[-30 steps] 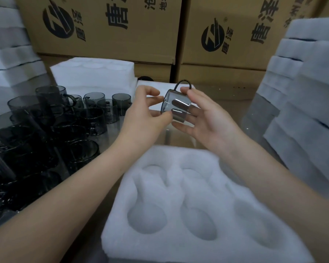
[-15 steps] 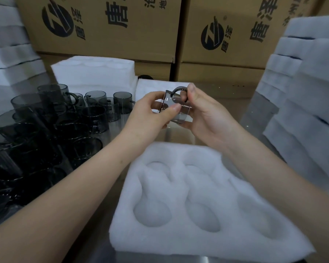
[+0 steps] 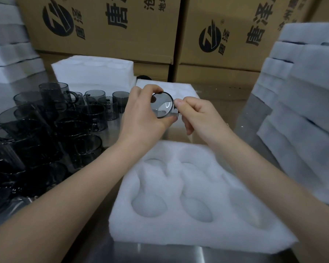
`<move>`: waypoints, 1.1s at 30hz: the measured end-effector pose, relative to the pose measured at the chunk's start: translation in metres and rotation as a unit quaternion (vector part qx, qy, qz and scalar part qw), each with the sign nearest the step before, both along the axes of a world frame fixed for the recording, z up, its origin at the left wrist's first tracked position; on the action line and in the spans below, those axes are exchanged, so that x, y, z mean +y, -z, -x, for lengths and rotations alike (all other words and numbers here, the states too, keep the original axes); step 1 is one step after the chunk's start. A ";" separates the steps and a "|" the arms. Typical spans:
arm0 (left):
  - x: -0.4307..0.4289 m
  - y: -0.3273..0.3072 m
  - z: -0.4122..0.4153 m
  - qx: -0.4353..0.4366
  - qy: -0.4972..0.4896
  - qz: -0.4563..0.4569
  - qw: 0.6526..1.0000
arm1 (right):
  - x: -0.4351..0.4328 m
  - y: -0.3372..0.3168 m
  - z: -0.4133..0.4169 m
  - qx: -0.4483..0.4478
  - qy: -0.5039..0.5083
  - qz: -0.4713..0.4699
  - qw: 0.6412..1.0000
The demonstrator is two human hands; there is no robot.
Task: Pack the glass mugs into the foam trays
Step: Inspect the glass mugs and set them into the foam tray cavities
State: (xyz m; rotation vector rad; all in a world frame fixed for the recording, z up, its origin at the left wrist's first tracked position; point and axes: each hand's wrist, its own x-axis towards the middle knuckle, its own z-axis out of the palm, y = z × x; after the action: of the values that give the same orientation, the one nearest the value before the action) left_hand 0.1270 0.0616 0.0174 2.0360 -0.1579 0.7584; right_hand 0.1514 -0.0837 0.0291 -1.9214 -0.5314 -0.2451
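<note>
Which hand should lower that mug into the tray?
Probably the right hand: it pinches the handle of the smoky glass mug; the left hand wraps the body, which must enter the white foam tray.

we find the foam tray (image 3: 179, 234) right below, its pockets open from above. on the left, packed glass mugs (image 3: 68, 130) crowd the tabletop (image 3: 222, 95) and bar a low sweep. tall foam stacks (image 3: 308, 88) wall off the right. cardboard boxes (image 3: 122, 38) and foam blocks (image 3: 93, 73) close the back. the mug (image 3: 164, 107), held by left hand (image 3: 142, 118) and right hand (image 3: 199, 114), hangs beyond the tray's far edge.
</note>
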 end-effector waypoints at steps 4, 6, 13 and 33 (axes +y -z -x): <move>0.000 0.001 0.000 -0.025 -0.002 -0.033 0.999 | -0.001 0.001 -0.001 -0.006 0.006 -0.010 1.000; 0.000 0.001 0.000 -0.022 0.000 -0.033 0.999 | -0.001 0.001 -0.002 -0.022 0.010 -0.014 1.000; 0.001 -0.001 -0.001 0.017 0.023 0.031 0.999 | -0.007 0.001 -0.005 0.054 -0.080 -0.107 0.990; 0.003 -0.002 0.001 0.031 0.052 0.128 0.990 | -0.017 -0.002 -0.012 0.061 -0.047 -0.134 0.988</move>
State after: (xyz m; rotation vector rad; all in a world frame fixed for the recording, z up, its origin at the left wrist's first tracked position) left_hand 0.1262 0.0642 0.0190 1.7904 -0.1235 0.6152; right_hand 0.1638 -0.1007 0.0311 -1.6339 -0.4809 -0.1296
